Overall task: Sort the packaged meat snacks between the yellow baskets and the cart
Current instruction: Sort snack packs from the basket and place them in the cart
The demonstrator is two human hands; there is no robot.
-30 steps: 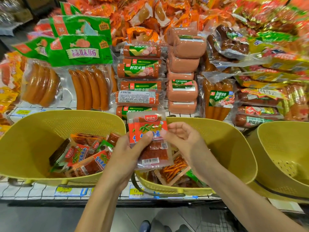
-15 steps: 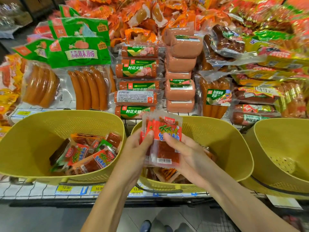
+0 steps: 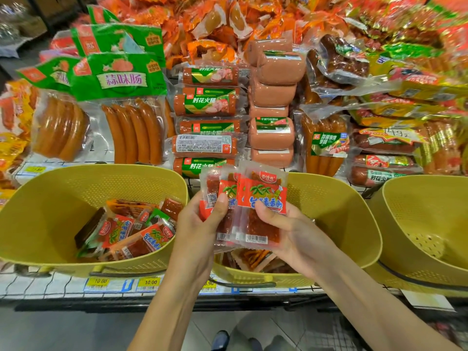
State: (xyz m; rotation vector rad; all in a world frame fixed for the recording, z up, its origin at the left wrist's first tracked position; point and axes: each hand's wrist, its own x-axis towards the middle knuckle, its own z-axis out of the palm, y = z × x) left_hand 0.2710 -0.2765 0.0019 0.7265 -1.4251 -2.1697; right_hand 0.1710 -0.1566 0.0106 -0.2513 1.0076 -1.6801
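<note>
Shop: supermarket packaged-meat section. Beyond the left hand (image 3: 200, 224) and right hand (image 3: 296, 236), goods are piled in bulk. Sausage packs w/ green headers (image 3: 119, 79) sit up-left, stacked ham rolls (image 3: 206, 102) and pink loaves (image 3: 272, 133) straight ahead, orange/yellow bags (image 3: 202, 16) further back. Starburst price sticker (image 3: 397, 134) on a pack up-right of the right hand. White wire shelf (image 3: 38, 287) below the hands, its front edge carrying yellow price tags (image 3: 151, 282) reading 10.00. Yellow baskets (image 3: 50, 198) on the shelf left of, under and right of the hands. Barcoded snack packets (image 3: 263, 206) held in both hands, more lying loose in the baskets. Grey floor (image 3: 76, 330) underneath, cart mesh (image 3: 329, 333) down-right.
</note>
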